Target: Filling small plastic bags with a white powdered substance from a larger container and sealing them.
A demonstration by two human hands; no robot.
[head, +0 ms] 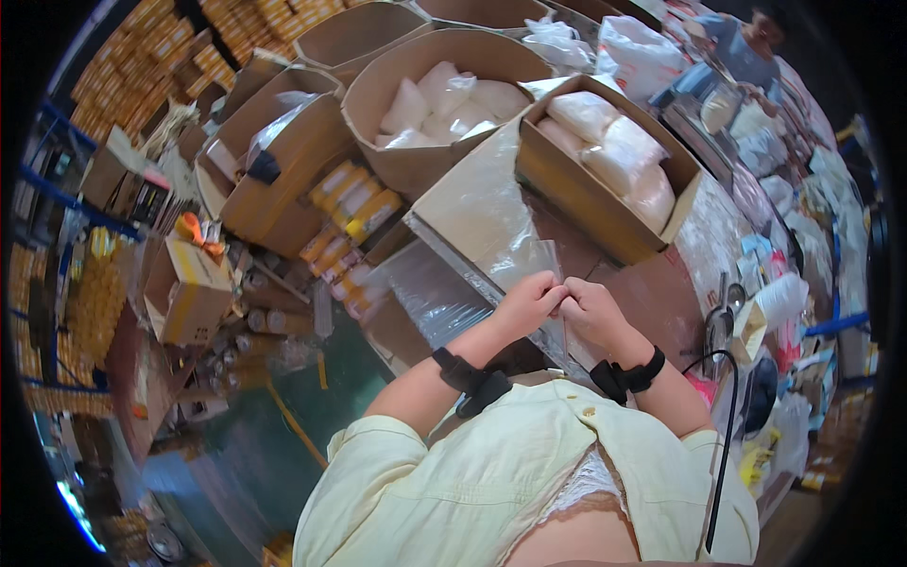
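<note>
My left hand (pixel 526 303) and my right hand (pixel 594 309) meet in front of my chest, over the near edge of the work table. Between their fingertips they pinch a clear plastic bag (pixel 547 254), which looks thin and flat. My fingers partly hide it. Just beyond, a cardboard sheet covered with clear film (pixel 476 202) lies on the table. An open cardboard box (pixel 584 207) stands past my hands, filled with plump clear bags of white material (pixel 615 145). More clear plastic sheeting (pixel 443 298) hangs or lies below the table's left edge.
A large round-sided carton (pixel 397 166) holds more filled bags at the back. To the right are metal scoops (pixel 719 326), a white roll (pixel 783 296) and a black cable (pixel 730 425). Another person (pixel 744 57) is at the far right. Orange-handled scissors (pixel 202 234) rest on a carton at left.
</note>
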